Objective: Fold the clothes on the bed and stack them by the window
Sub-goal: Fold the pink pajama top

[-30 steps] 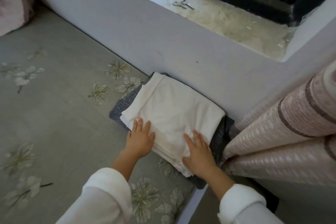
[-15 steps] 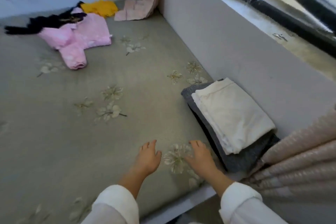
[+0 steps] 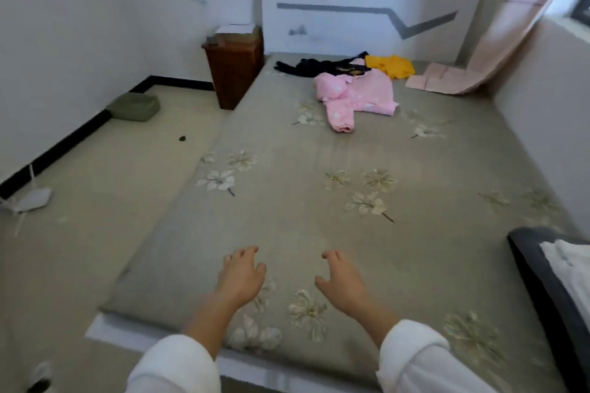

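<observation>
Head view, left hand: my left hand (image 3: 241, 274) hangs over the near end of the bed (image 3: 287, 233), palm down. Its fingers (image 3: 245, 254) are spread and loosely bent, and they hold nothing.
Head view, right hand: my right hand (image 3: 340, 277) is beside the left one, apart from it, also over the bed. Its fingers (image 3: 332, 255) are loosely bent and grip nothing. I cannot tell if any fingertip touches the sheet.
Sleeves: a white sleeve (image 3: 174, 364) covers each of my forearms, and both wrists are bare.
Unfolded clothes: far ahead of my fingertips, at the far end of the bed, the pink garment (image 3: 357, 96) lies crumpled, with one sleeve pointing toward me. Just behind it is the black garment (image 3: 319, 65), stretched out to the left. The yellow garment (image 3: 391, 65) lies right of the black one. The three lie close together in one heap.
Folded stack: well to the right of my right fingers, at the picture's edge, the white folded garment (image 3: 571, 265) lies on the dark grey folded garment (image 3: 536, 265). Only a part of each shows.
Window: a corner of the window (image 3: 582, 9) shows far ahead and to the right of my fingers, above a low grey wall (image 3: 542, 105) along the bed.
Curtain: the pink curtain (image 3: 498, 41) hangs from the window side, and its lower end lies on the bed, right of the yellow garment.
Left of my left fingers: the floor, and further ahead a brown wooden cabinet (image 3: 234, 70) stands against the bed's far left corner. A green cushion (image 3: 134, 104) lies on the floor near the wall.
</observation>
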